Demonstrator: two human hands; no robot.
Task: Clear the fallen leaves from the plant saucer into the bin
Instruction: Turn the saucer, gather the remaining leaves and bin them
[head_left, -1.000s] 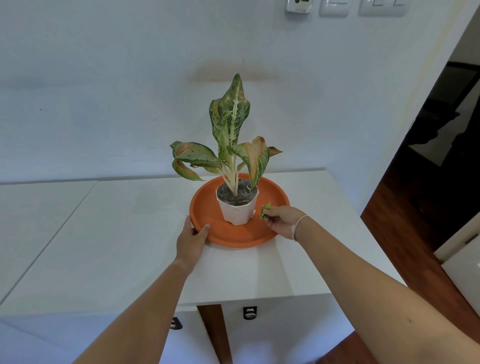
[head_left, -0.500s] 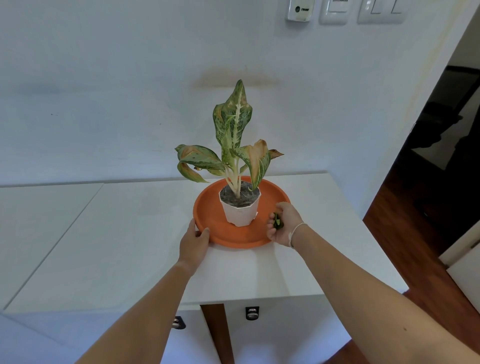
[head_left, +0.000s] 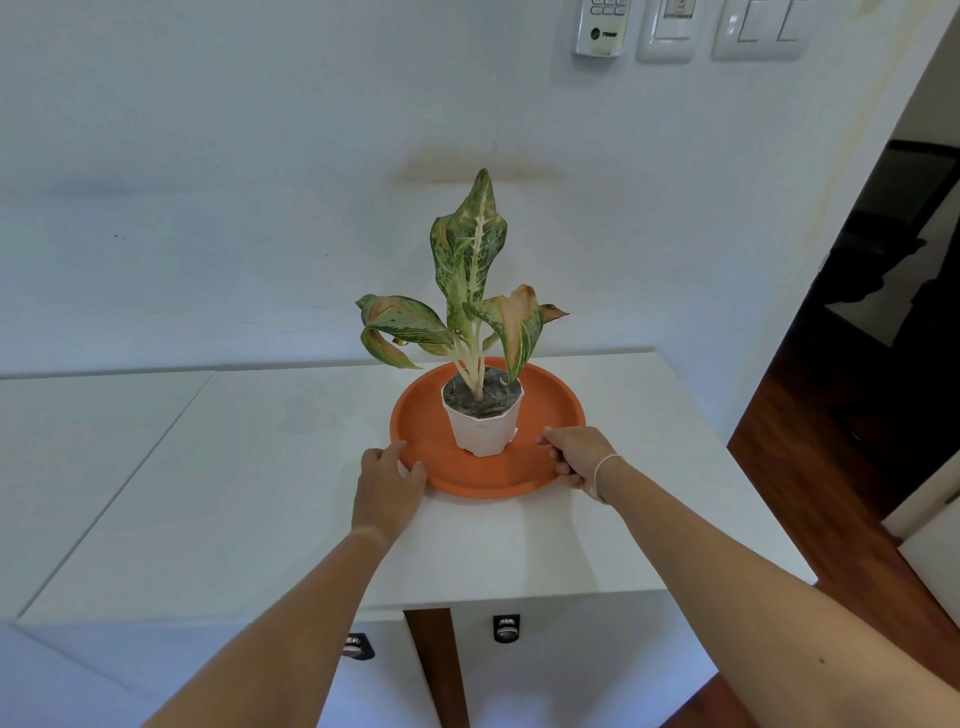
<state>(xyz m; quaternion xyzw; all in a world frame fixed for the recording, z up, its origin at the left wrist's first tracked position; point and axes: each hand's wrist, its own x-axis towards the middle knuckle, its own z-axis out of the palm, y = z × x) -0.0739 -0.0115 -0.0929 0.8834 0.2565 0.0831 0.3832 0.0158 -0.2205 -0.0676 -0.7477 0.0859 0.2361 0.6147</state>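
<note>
A white, smooth tabletop (head_left: 260, 493) fills the lower half of the view, set against a pale wall. On it, right of centre, sits a round, shallow orange plastic plant saucer (head_left: 550, 410). A small white faceted pot (head_left: 483, 431) stands upright in the middle of the saucer, holding a plant with long green, cream and pink mottled leaves (head_left: 470, 270), some browned at the tips.

Judging by the bare orange surface, the saucer looks clear: no loose leaves show on the parts that can be seen, though the area behind the pot is hidden. No bin is anywhere in view, so the carrying and dropping of the leaves appears to be what is left.

The person's left hand (head_left: 387, 488) rests at about 8 o'clock on the saucer, fingers loosely spread, thumb hooked over the rim and fingertips touching its outer edge. The right hand (head_left: 576, 457) sits at about 4 o'clock, over the rim, curled into a closed fist with the knuckles facing the pot. Something small and dark shows at the bottom of the fist; it is probably a gathered leaf, but it is too hidden to say for certain.
</note>
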